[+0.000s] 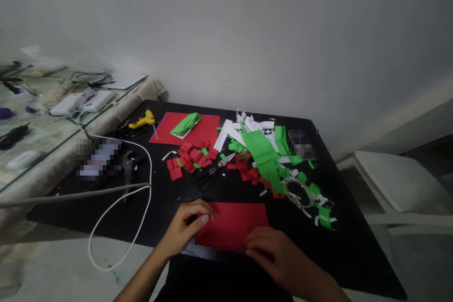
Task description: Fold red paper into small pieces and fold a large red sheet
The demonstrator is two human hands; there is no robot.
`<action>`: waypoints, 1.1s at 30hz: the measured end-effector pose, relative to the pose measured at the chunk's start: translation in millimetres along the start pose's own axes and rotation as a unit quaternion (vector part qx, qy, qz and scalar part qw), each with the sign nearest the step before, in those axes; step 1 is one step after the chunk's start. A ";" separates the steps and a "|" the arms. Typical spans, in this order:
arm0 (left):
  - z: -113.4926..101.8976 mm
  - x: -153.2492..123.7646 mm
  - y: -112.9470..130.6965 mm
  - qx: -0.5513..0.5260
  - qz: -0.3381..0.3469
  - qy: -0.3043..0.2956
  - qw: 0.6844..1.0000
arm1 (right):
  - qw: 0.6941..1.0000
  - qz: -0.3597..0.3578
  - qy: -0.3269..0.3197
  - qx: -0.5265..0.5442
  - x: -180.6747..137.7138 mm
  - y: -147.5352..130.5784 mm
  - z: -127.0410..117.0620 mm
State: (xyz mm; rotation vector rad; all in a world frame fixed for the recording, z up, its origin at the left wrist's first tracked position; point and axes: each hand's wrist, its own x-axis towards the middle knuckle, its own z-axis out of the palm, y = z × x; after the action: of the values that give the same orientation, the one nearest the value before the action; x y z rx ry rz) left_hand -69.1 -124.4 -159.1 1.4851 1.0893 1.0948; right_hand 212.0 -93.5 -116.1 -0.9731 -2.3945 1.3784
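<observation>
A red paper sheet (235, 224) lies at the near edge of the black table (354, 245). My left hand (187, 229) pinches the sheet's left edge, fingers curled over it. My right hand (279, 257) lies on the sheet's near right corner, with its fingers pressed down on the paper. Beyond the sheet are black-handled scissors (214, 172), a heap of small red paper squares (191, 158) and a pile of green and white paper strips (269, 151).
A yellow glue gun (142, 120) and a second red sheet (207, 130) with folded green paper (186, 125) sit at the back left. A white cable (116, 203) loops off the table's left edge. A tape ring (299, 193) lies right. A white chair (399, 179) stands at the right.
</observation>
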 end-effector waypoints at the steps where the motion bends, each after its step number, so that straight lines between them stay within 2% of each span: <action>1: -1.1 -0.2 -0.1 -0.010 0.004 -0.002 1.000 | 1.000 0.012 0.008 0.010 1.3 0.0 0.7; 6: -3.6 -0.7 -0.3 -0.041 0.035 -0.018 0.998 | 0.987 0.126 0.055 0.081 4.8 -2.6 0.6; 10: -3.5 -2.1 -1.2 -0.042 0.054 -0.032 0.997 | 0.961 0.205 0.049 0.182 5.1 0.2 -1.0; 12: -3.7 -4.4 -2.7 -0.028 0.062 -0.035 0.997 | 0.955 0.199 0.059 0.212 5.5 3.6 -1.8; 16: -3.2 -8.9 -5.1 0.019 0.085 0.004 0.996 | 0.960 0.166 0.099 0.203 7.3 5.9 -6.2; 22: 4.8 -2.9 -6.4 0.118 0.000 0.000 0.993 | 0.967 0.131 0.115 0.184 9.5 -8.1 -21.8; 26: 9.5 0.6 -11.2 0.104 -0.037 0.025 0.994 | 0.970 0.109 0.129 0.176 10.1 -12.6 -33.8; 29: 10.3 -0.9 -16.6 0.041 -0.070 0.079 0.993 | 0.964 0.084 0.161 0.197 11.4 -6.4 -41.3; 33: 7.8 -2.7 -21.2 -0.017 -0.121 0.209 0.970 | 0.933 0.058 0.246 0.255 17.1 7.9 -39.3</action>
State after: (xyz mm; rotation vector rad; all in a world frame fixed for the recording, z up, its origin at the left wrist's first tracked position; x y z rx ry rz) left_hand -64.4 -125.5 -181.4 1.0820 1.4899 1.2737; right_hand 221.4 -52.8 -103.9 -1.1460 -1.5346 1.4707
